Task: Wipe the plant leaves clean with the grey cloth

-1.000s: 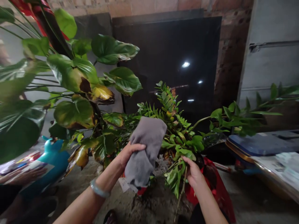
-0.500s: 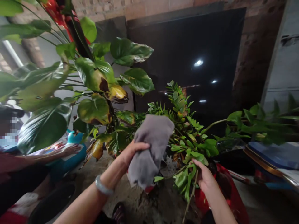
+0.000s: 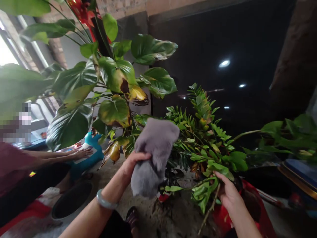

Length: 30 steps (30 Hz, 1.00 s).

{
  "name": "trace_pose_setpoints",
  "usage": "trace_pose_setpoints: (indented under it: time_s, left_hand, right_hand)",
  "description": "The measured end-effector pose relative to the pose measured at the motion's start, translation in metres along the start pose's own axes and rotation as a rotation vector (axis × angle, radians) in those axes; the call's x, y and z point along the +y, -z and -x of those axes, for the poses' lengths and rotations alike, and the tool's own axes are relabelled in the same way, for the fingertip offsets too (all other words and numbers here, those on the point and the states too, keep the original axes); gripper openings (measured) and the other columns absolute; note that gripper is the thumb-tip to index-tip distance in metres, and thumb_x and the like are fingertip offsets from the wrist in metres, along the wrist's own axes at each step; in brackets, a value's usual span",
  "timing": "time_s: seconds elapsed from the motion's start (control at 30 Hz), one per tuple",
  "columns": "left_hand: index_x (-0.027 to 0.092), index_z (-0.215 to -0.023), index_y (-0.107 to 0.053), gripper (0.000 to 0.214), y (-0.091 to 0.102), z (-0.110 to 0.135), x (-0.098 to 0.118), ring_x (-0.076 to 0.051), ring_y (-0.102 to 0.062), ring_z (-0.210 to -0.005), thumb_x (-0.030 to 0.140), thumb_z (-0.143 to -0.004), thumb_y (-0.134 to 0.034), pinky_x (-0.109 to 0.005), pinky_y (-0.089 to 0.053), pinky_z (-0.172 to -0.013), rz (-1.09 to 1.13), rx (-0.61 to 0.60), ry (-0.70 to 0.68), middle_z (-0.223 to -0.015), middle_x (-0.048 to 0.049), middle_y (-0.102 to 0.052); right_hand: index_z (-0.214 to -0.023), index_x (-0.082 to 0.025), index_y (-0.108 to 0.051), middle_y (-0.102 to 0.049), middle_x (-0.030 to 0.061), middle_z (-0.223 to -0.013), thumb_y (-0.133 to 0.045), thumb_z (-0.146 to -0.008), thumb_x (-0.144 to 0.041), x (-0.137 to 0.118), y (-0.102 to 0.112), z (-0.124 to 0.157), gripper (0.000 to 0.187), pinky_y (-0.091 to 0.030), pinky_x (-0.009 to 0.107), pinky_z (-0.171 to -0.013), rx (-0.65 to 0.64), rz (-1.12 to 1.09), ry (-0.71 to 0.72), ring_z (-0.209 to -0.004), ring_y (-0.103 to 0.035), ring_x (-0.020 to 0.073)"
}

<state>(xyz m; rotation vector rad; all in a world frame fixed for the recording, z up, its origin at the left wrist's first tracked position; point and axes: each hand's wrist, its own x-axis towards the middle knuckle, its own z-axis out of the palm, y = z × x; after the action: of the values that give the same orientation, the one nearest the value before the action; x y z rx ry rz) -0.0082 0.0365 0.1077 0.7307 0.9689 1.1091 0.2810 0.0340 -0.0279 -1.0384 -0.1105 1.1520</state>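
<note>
My left hand [image 3: 132, 162] is closed around a grey cloth [image 3: 153, 152], which it holds up against the small-leaved green plant [image 3: 200, 138]. A pale bangle sits on that wrist. My right hand [image 3: 229, 193] grips a drooping leafy stem [image 3: 209, 195] of the same plant, low on its right side. The plant stands in a red pot [image 3: 223, 215] that is mostly hidden by leaves and my arm.
A tall plant with big yellow-spotted leaves [image 3: 111, 89] rises at the left. Another person's hands [image 3: 83, 152] rest on a teal object [image 3: 91, 148] at far left. A dark round basin [image 3: 70, 201] lies on the floor. A black panel [image 3: 223, 49] leans behind.
The view has swung left and up, bringing the other person into sight. My left hand with the cloth has shifted slightly; my right hand keeps its hold on the stem.
</note>
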Motion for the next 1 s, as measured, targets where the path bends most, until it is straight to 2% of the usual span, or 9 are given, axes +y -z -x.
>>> trace_pose_setpoints:
  time_s: [0.07, 0.17, 0.27, 0.33, 0.47, 0.6, 0.73, 0.87, 1.0]
  left_hand:
    - [0.012, -0.074, -0.066, 0.019, -0.002, -0.012, 0.011, -0.022, -0.064, -0.050, 0.017, -0.056, -0.061, -0.032, -0.053, -0.055, 0.065, 0.110, -0.031, -0.053, -0.0047, -0.067]
    - [0.013, -0.075, -0.064, 0.019, 0.009, -0.023, -0.022, -0.020, -0.063, -0.048, 0.016, -0.056, -0.063, -0.031, -0.054, -0.055, 0.046, 0.192, 0.023, -0.055, -0.0044, -0.068]
    - [0.015, -0.083, -0.065, 0.038, 0.034, -0.012, -0.075, -0.023, -0.065, -0.052, 0.007, -0.045, -0.066, -0.035, -0.053, -0.055, -0.078, 0.060, 0.143, -0.060, -0.0047, -0.071]
    - [0.018, -0.080, -0.067, 0.040, 0.051, 0.003, -0.089, -0.025, -0.067, -0.057, 0.004, -0.042, -0.065, -0.035, -0.053, -0.057, -0.069, -0.013, 0.203, -0.061, -0.0046, -0.071]
    - [0.015, -0.076, -0.067, 0.032, 0.059, 0.011, -0.033, -0.022, -0.064, -0.049, 0.006, -0.045, -0.065, -0.032, -0.053, -0.052, 0.027, 0.060, 0.043, -0.053, -0.0025, -0.068]
    - [0.013, -0.072, -0.064, 0.012, 0.050, -0.023, 0.028, -0.018, -0.062, -0.045, 0.014, -0.061, -0.062, -0.029, -0.053, -0.050, 0.193, 0.279, -0.202, -0.054, -0.0032, -0.068]
    - [0.013, -0.073, -0.061, 0.014, 0.060, -0.042, -0.018, -0.020, -0.061, -0.042, 0.010, -0.059, -0.064, -0.031, -0.052, -0.047, 0.065, 0.411, -0.048, -0.050, -0.0038, -0.066]
    - [0.013, -0.067, -0.064, 0.012, 0.099, -0.011, -0.085, -0.023, -0.063, -0.045, 0.010, -0.056, -0.059, -0.034, -0.054, -0.051, 0.029, 0.281, 0.178, -0.050, -0.0077, -0.068]
    - [0.013, -0.061, -0.065, 0.006, 0.112, 0.016, -0.050, -0.023, -0.068, -0.054, 0.011, -0.057, -0.060, -0.031, -0.056, -0.059, 0.067, 0.242, 0.150, -0.054, -0.0066, -0.070]
  right_hand:
    - [-0.066, -0.023, -0.064, -0.068, -0.0062, -0.058, -0.070, -0.046, -0.009, 0.000, -0.004, 0.001, 0.025, -0.049, 0.023, -0.042, 0.014, -0.028, 0.001, -0.050, -0.062, 0.0147]
    - [-0.065, -0.022, -0.064, -0.068, -0.0069, -0.057, -0.069, -0.047, -0.008, 0.001, -0.009, 0.003, 0.024, -0.047, 0.021, -0.038, 0.014, -0.036, -0.020, -0.045, -0.059, 0.0123]
    - [-0.066, -0.022, -0.065, -0.068, -0.0071, -0.058, -0.069, -0.046, -0.006, 0.000, -0.008, 0.003, 0.025, -0.048, 0.019, -0.039, 0.005, -0.037, -0.031, -0.048, -0.060, 0.0118]
    - [-0.066, -0.022, -0.065, -0.069, -0.0065, -0.059, -0.069, -0.046, -0.006, -0.001, -0.005, 0.002, 0.026, -0.049, 0.019, -0.041, 0.009, -0.021, -0.031, -0.050, -0.062, 0.0128]
    - [-0.068, -0.023, -0.065, -0.069, -0.0066, -0.059, -0.069, -0.044, -0.005, -0.002, -0.002, -0.002, 0.030, -0.050, 0.021, -0.042, 0.035, -0.001, -0.043, -0.050, -0.062, 0.0138]
    - [-0.067, -0.023, -0.065, -0.068, -0.0071, -0.059, -0.069, -0.045, -0.005, 0.003, -0.007, -0.004, 0.029, -0.049, 0.022, -0.041, 0.020, 0.014, -0.020, -0.047, -0.059, 0.0126]
    - [-0.067, -0.024, -0.064, -0.068, -0.0062, -0.061, -0.069, -0.047, -0.008, 0.008, -0.010, -0.005, 0.026, -0.050, 0.025, -0.043, -0.003, 0.030, 0.027, -0.048, -0.059, 0.0140]
    - [-0.068, -0.023, -0.064, -0.068, -0.0073, -0.060, -0.072, -0.043, -0.008, 0.005, -0.007, -0.004, 0.030, -0.050, 0.022, -0.043, 0.007, 0.016, -0.007, -0.051, -0.060, 0.0128]
    - [-0.070, -0.023, -0.066, -0.069, -0.0068, -0.060, -0.071, -0.042, -0.008, 0.001, -0.004, -0.003, 0.032, -0.051, 0.022, -0.046, 0.010, 0.021, -0.040, -0.051, -0.062, 0.0133]
